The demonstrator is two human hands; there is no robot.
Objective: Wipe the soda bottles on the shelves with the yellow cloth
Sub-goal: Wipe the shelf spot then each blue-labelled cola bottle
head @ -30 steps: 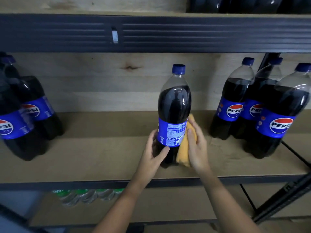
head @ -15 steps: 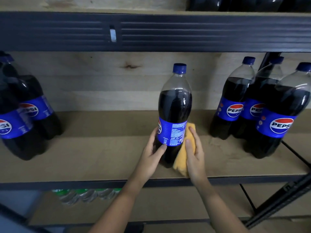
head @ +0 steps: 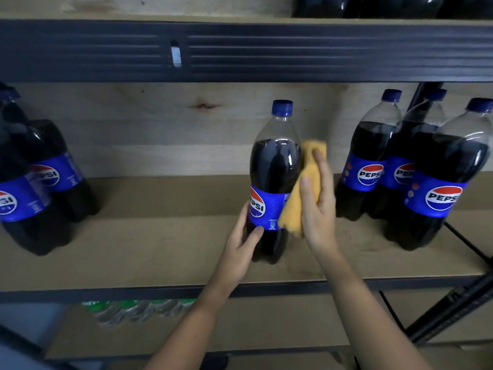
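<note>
Middle shelf (head: 133, 257): one Pepsi bottle (head: 273, 180) stands upright alone near the centre, blue cap on, label logo turned toward the left.

Left hand (head: 241, 249) grips the bottle low on its left side, thumb across the front just under the label, fingers wrapped behind and out of view.

Right hand (head: 317, 206) holds the yellow cloth (head: 298, 198) flat against the bottle's right side. Grip is curled round the cloth: thumb on the near face, fingers over the far edge. Cloth runs from the bottle's shoulder down to the lower edge of the label, touching the bottle along that stretch.

Three more Pepsi bottles (head: 426, 177) are clustered at the right end of the same shelf, upright, well apart from the held one. Two Pepsi bottles (head: 34, 182) are at the left end, partly cut off by the frame edge.

Dark metal beam (head: 320, 49) of the upper shelf crosses the top; dark bottle bases (head: 373, 6) show above it. Lower shelf has green-capped clear bottles (head: 138, 311), blurred. Wood panel (head: 160, 129) backs the shelf.
</note>
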